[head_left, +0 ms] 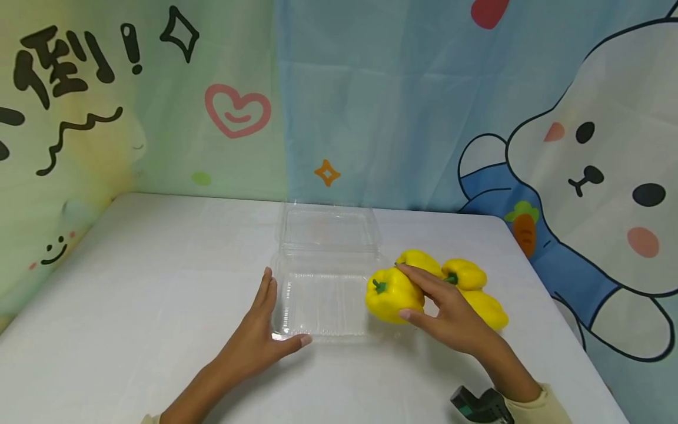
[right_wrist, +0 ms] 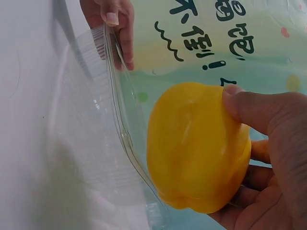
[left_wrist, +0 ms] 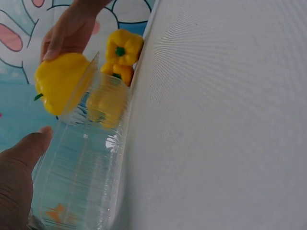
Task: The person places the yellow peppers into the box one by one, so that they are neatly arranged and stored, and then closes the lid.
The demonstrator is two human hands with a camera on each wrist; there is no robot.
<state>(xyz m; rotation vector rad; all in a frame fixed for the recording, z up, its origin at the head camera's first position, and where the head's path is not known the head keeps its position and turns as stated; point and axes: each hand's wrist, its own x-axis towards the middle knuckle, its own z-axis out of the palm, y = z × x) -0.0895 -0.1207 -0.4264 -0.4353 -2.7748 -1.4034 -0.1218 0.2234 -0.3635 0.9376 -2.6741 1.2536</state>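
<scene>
My right hand [head_left: 450,312] holds a yellow bell pepper [head_left: 392,294] with a green stem, raised by the right edge of a clear plastic clamshell box [head_left: 328,338]. Thumb and fingers grip the pepper [right_wrist: 196,148] from its side in the right wrist view. At the box's left front corner is my left hand [head_left: 254,341], its straight fingers along the left side and its thumb along the front edge. The box's lid [head_left: 328,227] lies folded back, and no pepper shows inside. In the left wrist view the held pepper [left_wrist: 62,81] appears beyond the box wall.
Several more yellow bell peppers [head_left: 465,275] lie together right of the box, partly behind my right hand. All rests on a white table [head_left: 159,282]. A printed cloth [head_left: 381,106] hangs behind it. A dark device [head_left: 482,405] sits at my right wrist.
</scene>
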